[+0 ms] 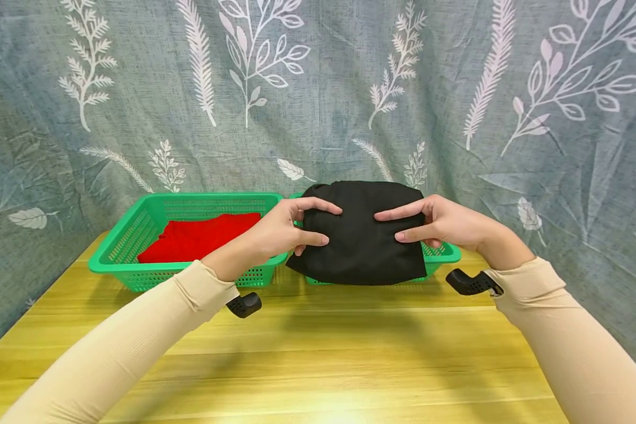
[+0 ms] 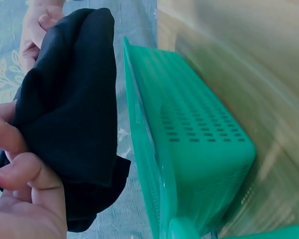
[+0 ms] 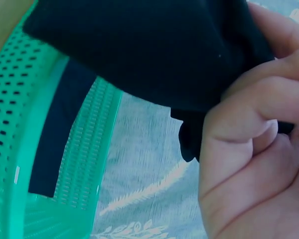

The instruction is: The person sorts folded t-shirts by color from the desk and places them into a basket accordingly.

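Both hands hold a folded black cloth (image 1: 371,250) up over the right green basket (image 1: 447,253), hiding most of it. My left hand (image 1: 278,229) grips the cloth's left side, index finger and thumb on its near face. On the opposite side, my right hand (image 1: 453,222) holds it in the same way; its curled fingers (image 3: 239,114) show in the right wrist view. The cloth's lower edge hangs loose, apart from the basket in the left wrist view. Inside that basket, the right wrist view shows a dark piece of fabric (image 3: 60,134).
A second green basket (image 1: 111,268) stands directly left of the first, with a red cloth (image 1: 201,235) lying in it. Both baskets are on a yellow wooden table (image 1: 318,353). A grey-green curtain (image 1: 318,118) with white leaf patterns hangs close behind them.
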Demonstrator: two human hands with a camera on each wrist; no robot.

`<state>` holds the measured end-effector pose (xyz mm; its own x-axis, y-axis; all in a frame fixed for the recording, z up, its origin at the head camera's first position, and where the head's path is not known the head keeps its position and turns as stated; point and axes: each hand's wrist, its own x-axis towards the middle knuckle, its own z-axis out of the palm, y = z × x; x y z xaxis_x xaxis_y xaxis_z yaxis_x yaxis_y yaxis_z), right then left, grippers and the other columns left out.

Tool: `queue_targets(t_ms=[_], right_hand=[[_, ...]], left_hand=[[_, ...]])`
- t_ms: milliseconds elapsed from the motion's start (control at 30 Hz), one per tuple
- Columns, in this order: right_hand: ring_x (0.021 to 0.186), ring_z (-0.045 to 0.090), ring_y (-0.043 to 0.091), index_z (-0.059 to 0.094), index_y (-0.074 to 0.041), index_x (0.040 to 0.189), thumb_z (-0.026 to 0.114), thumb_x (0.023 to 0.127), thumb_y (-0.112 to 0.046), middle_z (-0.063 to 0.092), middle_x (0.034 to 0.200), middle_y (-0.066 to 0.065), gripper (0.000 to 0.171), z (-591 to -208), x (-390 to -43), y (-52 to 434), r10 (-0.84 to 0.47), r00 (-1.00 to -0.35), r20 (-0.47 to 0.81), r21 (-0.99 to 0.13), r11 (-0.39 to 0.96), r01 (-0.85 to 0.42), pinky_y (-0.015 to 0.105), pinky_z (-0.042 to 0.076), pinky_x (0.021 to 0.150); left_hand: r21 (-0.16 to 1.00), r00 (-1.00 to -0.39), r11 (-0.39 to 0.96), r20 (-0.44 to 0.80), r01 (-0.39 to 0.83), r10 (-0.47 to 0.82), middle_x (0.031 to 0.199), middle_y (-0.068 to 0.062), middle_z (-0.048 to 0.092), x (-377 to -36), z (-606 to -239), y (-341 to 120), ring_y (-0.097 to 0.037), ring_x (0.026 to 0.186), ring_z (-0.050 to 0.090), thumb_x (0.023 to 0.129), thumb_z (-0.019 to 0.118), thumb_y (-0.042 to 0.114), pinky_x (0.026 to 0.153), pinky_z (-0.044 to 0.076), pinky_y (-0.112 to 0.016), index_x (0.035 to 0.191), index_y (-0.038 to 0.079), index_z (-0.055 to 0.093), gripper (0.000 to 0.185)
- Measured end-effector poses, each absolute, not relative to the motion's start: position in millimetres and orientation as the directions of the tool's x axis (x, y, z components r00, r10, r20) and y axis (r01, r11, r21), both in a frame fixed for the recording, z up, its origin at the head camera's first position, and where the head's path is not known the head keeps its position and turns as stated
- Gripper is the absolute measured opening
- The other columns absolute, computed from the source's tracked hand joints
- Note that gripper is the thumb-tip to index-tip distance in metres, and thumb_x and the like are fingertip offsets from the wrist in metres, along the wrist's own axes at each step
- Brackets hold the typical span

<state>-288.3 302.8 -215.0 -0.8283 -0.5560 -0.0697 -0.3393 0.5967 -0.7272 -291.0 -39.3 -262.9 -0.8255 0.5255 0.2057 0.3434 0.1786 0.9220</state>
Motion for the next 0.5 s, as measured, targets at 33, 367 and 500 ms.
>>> queue_targets(t_ms=[33, 367, 500], right_hand=[[0.047, 0.040, 0.016, 0.065, -0.023, 0.150, 0.080, 0.098, -0.020, 0.045, 0.050, -0.005, 0.054, -214.1, -291.5, 303.6, -0.552, -0.831, -0.072, -0.724, 0.602, -0.336, 0.028, 0.040, 0.050], [0.048, 0.037, 0.014, 0.063, -0.021, 0.153, 0.079, 0.099, -0.017, 0.049, 0.057, -0.006, 0.057, -208.3, -317.3, 308.3, -0.503, -0.857, -0.112, -0.728, 0.628, -0.274, 0.025, 0.038, 0.053], [0.049, 0.035, 0.013, 0.064, -0.023, 0.152, 0.080, 0.098, -0.017, 0.041, 0.053, -0.007, 0.057, -209.1, -327.0, 309.3, -0.465, -0.877, -0.121, -0.724, 0.645, -0.242, 0.024, 0.036, 0.054]], left_hand=[[0.922, -0.828, 0.184, 0.201, 0.340, 0.523, 0.097, -0.012, 0.063, -293.9, -262.0, -38.1, -0.023, 0.057, 0.049, 0.092, 0.084, 0.008, 0.060, 0.049, -0.029, 0.131, 0.031, 0.075, 0.046], [0.928, -0.835, 0.191, 0.182, 0.320, 0.519, 0.094, -0.007, 0.065, -320.4, -260.8, -25.1, -0.023, 0.060, 0.048, 0.094, 0.081, 0.007, 0.061, 0.046, -0.030, 0.132, 0.032, 0.074, 0.046], [0.930, -0.842, 0.200, 0.170, 0.310, 0.511, 0.096, -0.007, 0.062, -330.4, -263.4, -20.8, -0.023, 0.062, 0.048, 0.096, 0.080, 0.007, 0.062, 0.045, -0.029, 0.133, 0.035, 0.076, 0.047]])
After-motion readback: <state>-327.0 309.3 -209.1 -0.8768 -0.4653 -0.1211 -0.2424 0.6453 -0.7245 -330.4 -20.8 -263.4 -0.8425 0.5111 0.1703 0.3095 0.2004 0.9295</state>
